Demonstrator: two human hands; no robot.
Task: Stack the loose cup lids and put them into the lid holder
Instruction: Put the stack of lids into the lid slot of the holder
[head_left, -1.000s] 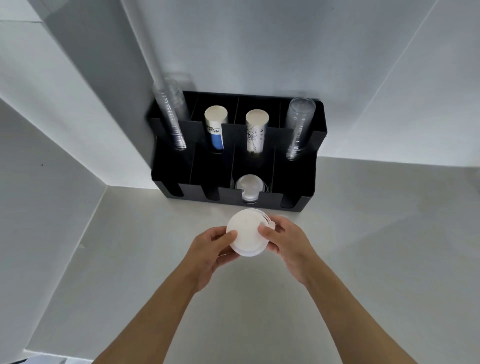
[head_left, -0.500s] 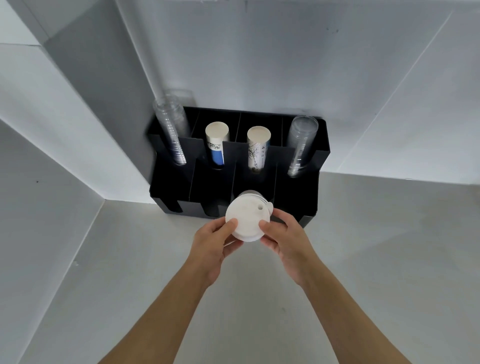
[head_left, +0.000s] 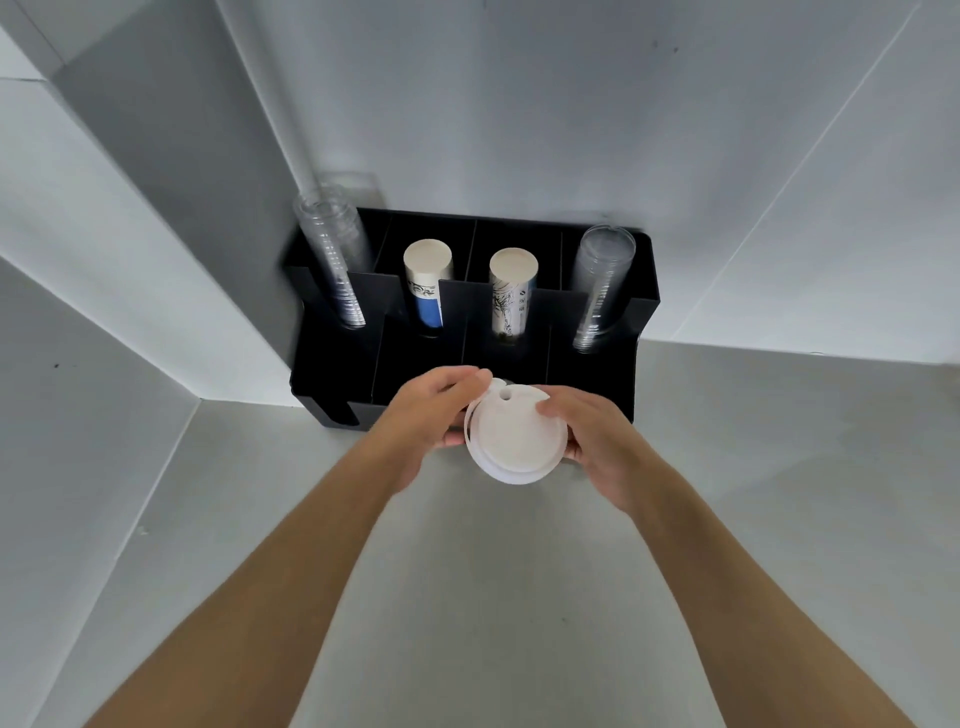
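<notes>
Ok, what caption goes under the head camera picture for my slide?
Both hands hold a stack of white cup lids in front of the black lid holder.

We get even, cool light, fairly bright. Dark shadow on the wall (head_left: 156, 171) left of the black holder (head_left: 592, 374). Left hand (head_left: 431, 415) motion-blurred, white lids (head_left: 511, 441) slightly blown out. Wide-angle bends straight lines toward the frame edges.
</notes>
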